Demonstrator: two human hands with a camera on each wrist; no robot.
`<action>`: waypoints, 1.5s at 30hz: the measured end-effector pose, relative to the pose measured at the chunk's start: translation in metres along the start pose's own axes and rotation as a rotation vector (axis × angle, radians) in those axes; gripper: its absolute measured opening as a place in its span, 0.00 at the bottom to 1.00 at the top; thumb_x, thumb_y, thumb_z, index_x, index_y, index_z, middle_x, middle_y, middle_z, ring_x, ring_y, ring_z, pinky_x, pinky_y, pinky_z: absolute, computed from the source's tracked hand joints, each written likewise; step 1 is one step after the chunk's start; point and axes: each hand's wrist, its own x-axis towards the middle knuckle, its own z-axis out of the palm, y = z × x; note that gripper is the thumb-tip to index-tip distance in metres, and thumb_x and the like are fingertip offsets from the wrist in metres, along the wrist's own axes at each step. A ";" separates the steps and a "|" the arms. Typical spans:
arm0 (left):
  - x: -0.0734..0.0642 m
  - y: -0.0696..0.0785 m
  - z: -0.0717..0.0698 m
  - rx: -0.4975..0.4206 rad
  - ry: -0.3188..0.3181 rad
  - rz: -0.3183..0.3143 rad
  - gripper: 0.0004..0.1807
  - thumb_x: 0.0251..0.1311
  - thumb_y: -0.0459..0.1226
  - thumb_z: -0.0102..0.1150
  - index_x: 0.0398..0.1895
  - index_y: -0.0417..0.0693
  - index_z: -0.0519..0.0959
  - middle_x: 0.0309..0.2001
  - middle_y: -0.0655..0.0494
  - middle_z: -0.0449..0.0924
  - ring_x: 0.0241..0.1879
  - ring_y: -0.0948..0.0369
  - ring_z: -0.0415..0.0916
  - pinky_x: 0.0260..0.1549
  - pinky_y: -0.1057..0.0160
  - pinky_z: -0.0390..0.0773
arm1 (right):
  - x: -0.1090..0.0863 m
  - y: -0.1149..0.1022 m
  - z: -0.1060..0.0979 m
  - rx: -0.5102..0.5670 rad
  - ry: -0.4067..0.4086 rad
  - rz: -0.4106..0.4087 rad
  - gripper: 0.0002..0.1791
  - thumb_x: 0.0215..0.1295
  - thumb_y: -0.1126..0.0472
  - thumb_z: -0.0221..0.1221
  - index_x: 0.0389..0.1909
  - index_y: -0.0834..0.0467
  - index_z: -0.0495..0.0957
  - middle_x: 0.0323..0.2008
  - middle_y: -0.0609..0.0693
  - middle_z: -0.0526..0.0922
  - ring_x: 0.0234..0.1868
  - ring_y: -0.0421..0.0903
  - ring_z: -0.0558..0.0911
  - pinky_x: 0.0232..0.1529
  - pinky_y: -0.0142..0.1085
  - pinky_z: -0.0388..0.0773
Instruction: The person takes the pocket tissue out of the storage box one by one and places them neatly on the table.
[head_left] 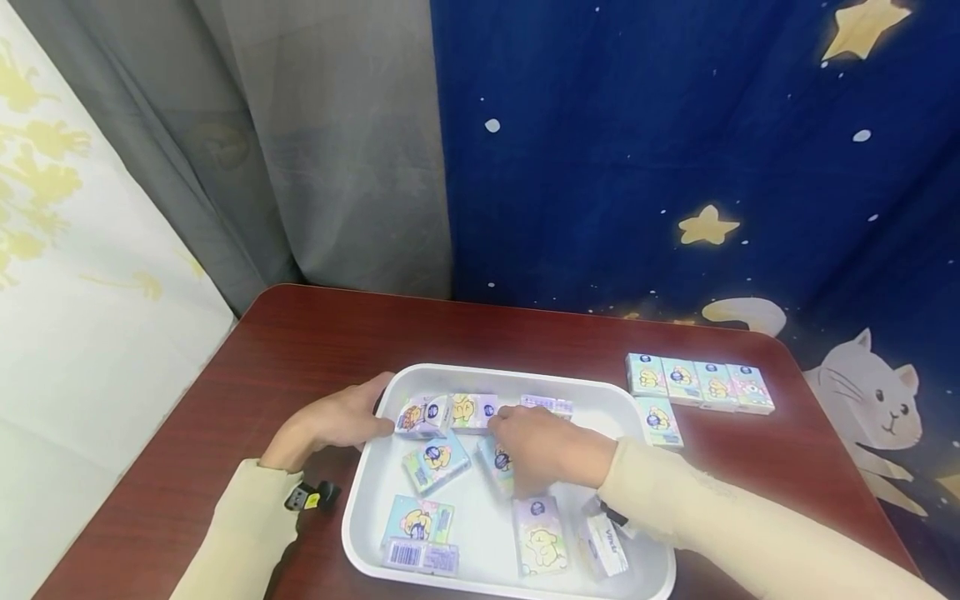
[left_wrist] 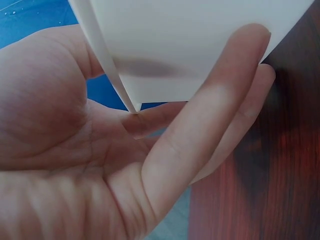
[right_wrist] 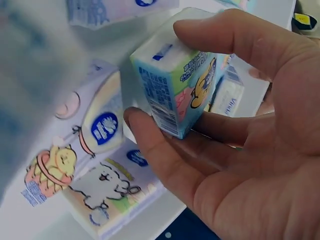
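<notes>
A white plastic tray (head_left: 480,521) holds several small tissue packs in pastel wrappers with cartoon animals. My left hand (head_left: 341,421) grips the tray's left rim near its far corner; in the left wrist view its fingers lie along the outer wall. Over the tray's middle, my right hand (head_left: 542,450) pinches a blue tissue pack (right_wrist: 200,85), thumb on one edge and fingers on the other side. Purple tissue packs (right_wrist: 100,130) lie close to those fingers. Nearer the left hand are a white-and-purple pack (head_left: 422,417) and a tilted blue pack (head_left: 437,462).
Beyond the tray's right end, a row of upward-facing tissue packs (head_left: 697,383) lies on the dark red table (head_left: 337,333), with one more pack (head_left: 660,422) in front of the row's left end. Grey and blue star-patterned curtains (head_left: 570,167) hang behind the table.
</notes>
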 end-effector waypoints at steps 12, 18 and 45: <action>0.000 -0.001 -0.001 0.006 0.001 0.000 0.40 0.68 0.28 0.70 0.78 0.36 0.59 0.49 0.42 0.85 0.37 0.49 0.91 0.30 0.45 0.92 | -0.018 0.019 -0.022 0.123 0.107 -0.069 0.44 0.49 0.72 0.80 0.71 0.56 0.80 0.53 0.50 0.80 0.42 0.47 0.78 0.44 0.39 0.82; 0.001 0.000 -0.002 0.006 -0.007 0.000 0.40 0.69 0.27 0.69 0.78 0.36 0.59 0.49 0.41 0.85 0.38 0.49 0.91 0.30 0.46 0.92 | -0.026 0.039 -0.026 0.232 0.161 -0.089 0.44 0.48 0.73 0.78 0.71 0.56 0.81 0.60 0.52 0.81 0.47 0.47 0.80 0.50 0.44 0.84; 0.002 0.000 -0.003 0.000 -0.015 0.002 0.40 0.69 0.29 0.70 0.79 0.37 0.59 0.49 0.42 0.85 0.37 0.49 0.91 0.30 0.46 0.92 | -0.096 0.144 -0.019 0.582 0.343 0.017 0.46 0.56 0.59 0.83 0.76 0.50 0.76 0.62 0.54 0.84 0.54 0.55 0.83 0.44 0.40 0.89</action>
